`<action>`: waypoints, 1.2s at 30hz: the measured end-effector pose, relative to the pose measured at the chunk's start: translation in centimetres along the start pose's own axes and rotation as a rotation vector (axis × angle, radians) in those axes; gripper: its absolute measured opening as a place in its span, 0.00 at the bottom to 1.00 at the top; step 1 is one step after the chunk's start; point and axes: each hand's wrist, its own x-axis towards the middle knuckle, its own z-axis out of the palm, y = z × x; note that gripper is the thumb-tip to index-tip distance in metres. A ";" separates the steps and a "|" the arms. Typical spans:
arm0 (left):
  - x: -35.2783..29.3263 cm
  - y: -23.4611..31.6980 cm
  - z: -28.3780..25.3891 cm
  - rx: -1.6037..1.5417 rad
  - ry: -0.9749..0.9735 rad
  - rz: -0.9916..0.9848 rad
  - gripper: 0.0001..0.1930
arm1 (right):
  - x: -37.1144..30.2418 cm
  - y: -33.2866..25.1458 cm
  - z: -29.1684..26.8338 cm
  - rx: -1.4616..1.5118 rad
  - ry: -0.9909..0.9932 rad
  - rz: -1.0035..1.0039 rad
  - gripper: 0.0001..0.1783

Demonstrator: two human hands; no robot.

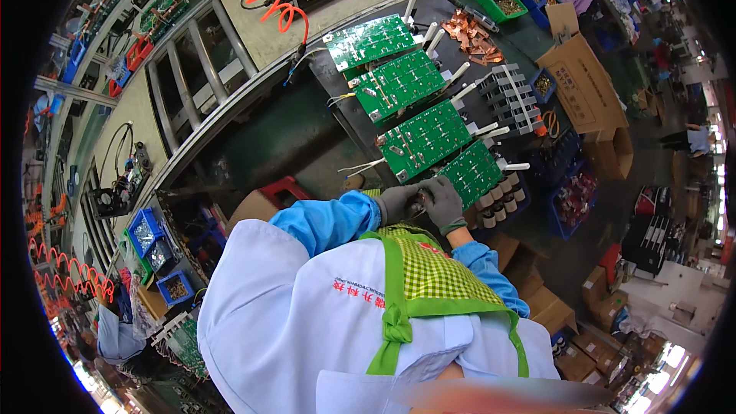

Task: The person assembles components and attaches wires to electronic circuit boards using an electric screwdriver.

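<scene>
Both hands wear grey gloves and meet close to my body, at the near edge of the workbench. My left hand (396, 203) is closed, fingers curled toward the right one. My right hand (445, 205) pinches in from the other side. Between them is something small and dark, too hidden to name. Just beyond, several green circuit boards (424, 138) lie in a slanting row, with white sticks or tubes at their right ends. The nearest circuit board (473, 175) is right beside my right hand. Thin white wires (362, 166) stick out from the left end of one board.
Copper-coloured metal pieces (472, 35) are heaped at the far end, near a green bin (506, 4). Grey finned parts (509, 98) and pale cylinders (497, 205) sit right of the boards. A cardboard box (585, 84) stands farther right. A roller conveyor (201, 69) runs at left.
</scene>
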 end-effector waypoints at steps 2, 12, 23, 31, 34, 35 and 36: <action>0.5 1.2 0.2 -0.446 0.037 -0.173 0.09 | -0.1 0.7 -0.1 0.048 -0.070 -0.031 0.11; 0.1 6.0 0.4 -1.076 0.103 -0.481 0.08 | -0.3 1.6 0.4 -0.033 -0.054 -0.047 0.07; -0.7 7.8 1.0 -0.121 0.095 -0.062 0.09 | 0.0 1.2 -0.8 0.083 -0.112 -0.093 0.08; -0.9 10.7 0.4 -0.577 0.125 -0.435 0.13 | -0.2 1.1 -0.4 0.022 -0.074 -0.122 0.08; -0.4 2.1 0.0 -0.585 0.126 -0.202 0.13 | 0.2 0.6 0.1 -0.006 -0.102 -0.165 0.07; -1.0 7.8 0.6 0.290 0.060 0.035 0.12 | -0.4 1.7 0.1 -0.041 -0.069 -0.120 0.08; -1.0 8.7 0.6 0.293 0.059 0.035 0.12 | -0.3 1.6 0.2 -0.059 -0.055 -0.111 0.08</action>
